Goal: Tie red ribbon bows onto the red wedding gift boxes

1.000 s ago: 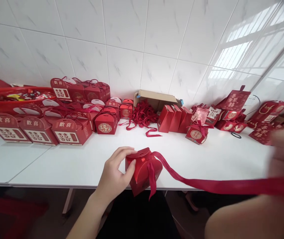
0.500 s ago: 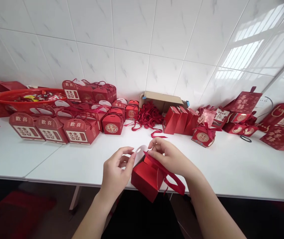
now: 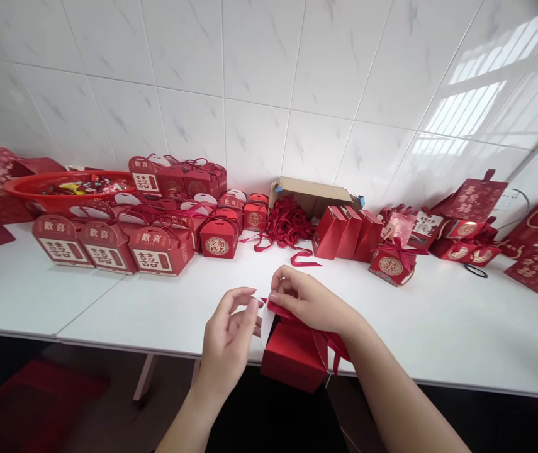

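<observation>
A small red gift box (image 3: 294,357) sits tilted at the table's front edge, its white-lined flap raised on the left. My left hand (image 3: 233,336) is at that flap, thumb and forefinger curled close together and other fingertips against the flap's edge. Between the thumb and fingers of my right hand (image 3: 304,302) is a dark red ribbon (image 3: 280,309). The ribbon's pointed tip shows beside the left fingertips, and its other end hangs down the box's right side. Part of the box top is hidden behind my right hand.
Red boxes with cord handles (image 3: 158,251) stand in rows at the left, near a red basin (image 3: 28,187) of sweets. Loose ribbons (image 3: 290,220) spill from a cardboard box (image 3: 318,189). Tall red boxes (image 3: 330,233) and a bow-tied box (image 3: 391,264) stand right of it.
The gift box has turned and shifted slightly right in view. My right hand has brought the ribbon to the flap, and its tip now pokes out on the left side.
</observation>
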The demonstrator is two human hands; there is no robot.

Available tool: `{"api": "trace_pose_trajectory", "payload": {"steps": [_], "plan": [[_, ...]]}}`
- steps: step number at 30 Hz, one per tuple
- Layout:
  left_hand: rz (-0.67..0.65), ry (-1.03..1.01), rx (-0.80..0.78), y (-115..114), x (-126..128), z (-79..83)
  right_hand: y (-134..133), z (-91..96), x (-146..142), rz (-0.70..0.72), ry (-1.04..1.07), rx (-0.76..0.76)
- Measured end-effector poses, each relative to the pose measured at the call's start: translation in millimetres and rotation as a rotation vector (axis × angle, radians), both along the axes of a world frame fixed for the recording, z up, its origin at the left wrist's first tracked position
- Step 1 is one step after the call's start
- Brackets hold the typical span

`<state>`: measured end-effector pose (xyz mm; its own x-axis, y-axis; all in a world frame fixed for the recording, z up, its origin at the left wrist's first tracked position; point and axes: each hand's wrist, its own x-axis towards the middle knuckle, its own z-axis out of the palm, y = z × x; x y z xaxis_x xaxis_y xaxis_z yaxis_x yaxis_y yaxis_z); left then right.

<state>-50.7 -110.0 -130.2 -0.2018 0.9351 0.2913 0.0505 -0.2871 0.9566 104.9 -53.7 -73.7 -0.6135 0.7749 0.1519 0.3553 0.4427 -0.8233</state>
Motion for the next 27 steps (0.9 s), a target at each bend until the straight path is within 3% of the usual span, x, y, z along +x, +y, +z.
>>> {"api": "trace_pose_trajectory", "payload": {"steps": [5, 8, 11, 13, 15, 17, 19, 20, 22, 24, 27], "plan": [[-0.247, -0.049, -0.160, 17, 1, 5.6, -1, 5.8, -2, 0.011, -0.051, 0.085], [-0.263, 0.090, -0.168, 25, -18, -1.4, -12, 10.9, 12, -0.069, -0.132, 0.245], [-0.033, 0.481, -0.194, 27, -66, -16.7, -31, 8.4, 43, -0.242, -0.137, 0.360], [0.251, 0.721, -0.240, 25, -103, -26.7, -44, -2.1, 65, -0.382, -0.100, 0.333], [0.421, 0.901, -0.367, 23, -130, -33.0, -54, -18.3, 81, -0.468, -0.096, 0.246], [0.568, 0.977, -0.427, 22, -137, -35.1, -59, -35.8, 87, -0.478, -0.087, 0.121], [0.596, 0.911, -0.292, 22, -123, -34.7, -60, -50.3, 84, -0.447, -0.017, -0.002], [0.525, 0.834, -0.189, 22, -111, -34.1, -60, -55.8, 81, -0.433, 0.041, -0.062], [0.209, 0.643, -0.071, 23, -81, -32.4, -58, -63.6, 74, -0.422, 0.176, -0.200], [-0.113, 0.516, -0.084, 23, -53, -30.4, -55, -68.3, 69, -0.434, 0.286, -0.337], [-0.361, 0.399, -0.130, 21, -28, -28.3, -51, -72.1, 67, -0.435, 0.363, -0.424]]}}
